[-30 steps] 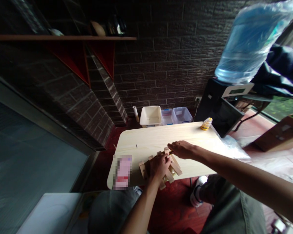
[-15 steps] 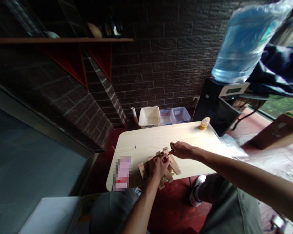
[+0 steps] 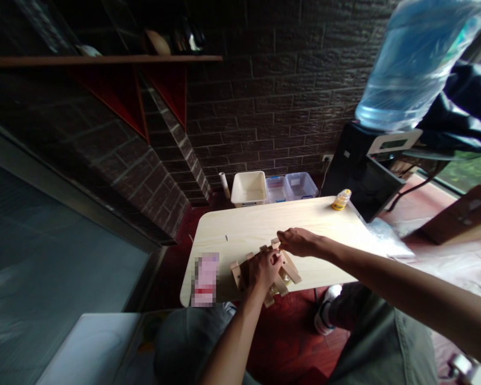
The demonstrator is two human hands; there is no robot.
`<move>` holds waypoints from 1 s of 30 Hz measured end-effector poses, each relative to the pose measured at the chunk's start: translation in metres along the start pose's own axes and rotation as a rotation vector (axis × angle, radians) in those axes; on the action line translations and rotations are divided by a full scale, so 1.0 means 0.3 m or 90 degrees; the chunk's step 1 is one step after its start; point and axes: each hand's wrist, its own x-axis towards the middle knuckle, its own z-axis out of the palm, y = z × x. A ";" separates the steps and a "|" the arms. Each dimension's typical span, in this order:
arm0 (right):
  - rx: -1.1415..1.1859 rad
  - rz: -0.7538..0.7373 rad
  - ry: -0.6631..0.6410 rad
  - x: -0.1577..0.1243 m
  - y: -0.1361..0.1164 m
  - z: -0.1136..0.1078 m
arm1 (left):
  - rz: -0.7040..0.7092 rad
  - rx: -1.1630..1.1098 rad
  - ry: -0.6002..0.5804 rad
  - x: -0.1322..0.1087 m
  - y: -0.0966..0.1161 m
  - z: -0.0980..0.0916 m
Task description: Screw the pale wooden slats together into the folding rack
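Little is changing: your left hand (image 3: 264,269) is still clamping the wooden frame (image 3: 236,274) overhanging the counter's (image 3: 244,227) 6 o'clock edge; your right hand (image 3: 299,241) is pinching its 1 o'clock end. Pressing unevenly risks tipping it off.

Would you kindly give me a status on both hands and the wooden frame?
Left hand gripping wooden frame on table edge. Right hand at its far end, grip unclear. Yellow bottle well apart.
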 end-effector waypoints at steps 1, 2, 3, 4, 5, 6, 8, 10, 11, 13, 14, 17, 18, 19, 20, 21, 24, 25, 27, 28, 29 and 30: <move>-0.005 0.009 -0.003 0.003 0.005 0.003 | -0.004 0.002 0.001 -0.001 0.002 -0.002; -0.009 0.016 -0.006 0.004 0.011 0.006 | -0.008 0.003 0.001 -0.003 0.004 -0.004; -0.009 0.021 -0.008 0.003 0.015 0.008 | -0.011 0.005 -0.002 -0.004 0.006 -0.006; -0.008 0.024 -0.011 0.001 0.019 0.009 | -0.010 0.004 -0.007 -0.005 0.008 -0.008; -0.005 0.026 -0.015 -0.003 0.021 0.010 | -0.007 0.002 -0.014 -0.006 0.009 -0.011; -0.002 0.028 -0.019 -0.008 0.022 0.009 | -0.004 -0.001 -0.020 -0.007 0.010 -0.012; 0.006 0.032 -0.024 -0.018 0.021 0.003 | -0.001 -0.006 -0.023 -0.006 0.010 -0.013; 0.027 0.025 -0.021 -0.026 0.018 -0.012 | -0.003 -0.003 -0.018 -0.005 0.008 -0.010; 0.041 0.015 -0.017 -0.030 0.016 -0.022 | -0.003 0.002 -0.018 -0.004 0.006 -0.007; 0.068 -0.013 -0.009 -0.032 0.014 -0.042 | 0.002 0.015 -0.023 -0.003 0.001 0.000; 0.074 -0.025 -0.007 -0.031 0.013 -0.050 | 0.004 0.021 -0.026 -0.003 -0.001 0.003; 0.070 -0.036 -0.010 -0.020 0.011 -0.057 | 0.005 0.032 -0.025 -0.001 -0.004 0.010; 0.071 -0.035 -0.010 -0.014 0.010 -0.052 | 0.004 0.034 -0.023 0.000 -0.003 0.010; 0.073 -0.032 -0.009 -0.007 0.009 -0.044 | 0.001 0.036 -0.022 0.002 -0.002 0.010; 0.076 -0.028 -0.007 0.000 0.008 -0.034 | -0.002 0.038 -0.025 0.004 -0.001 0.010; 0.078 -0.024 -0.004 0.007 0.006 -0.024 | -0.006 0.038 -0.029 0.007 0.000 0.010; 0.062 -0.006 -0.004 0.022 0.004 -0.003 | -0.016 0.033 -0.046 0.014 0.005 0.011; 0.056 -0.003 -0.005 0.025 0.004 -0.002 | -0.020 0.031 -0.048 0.016 0.006 0.012; 0.051 -0.003 -0.011 0.026 0.007 -0.012 | -0.026 0.028 -0.050 0.020 0.007 0.014; 0.049 0.000 -0.016 0.025 0.008 -0.021 | -0.027 0.027 -0.051 0.021 0.007 0.014; 0.048 0.009 -0.024 0.023 0.009 -0.032 | -0.028 0.027 -0.052 0.022 0.008 0.014; 0.047 0.026 -0.032 0.020 0.010 -0.042 | -0.029 0.028 -0.055 0.022 0.008 0.014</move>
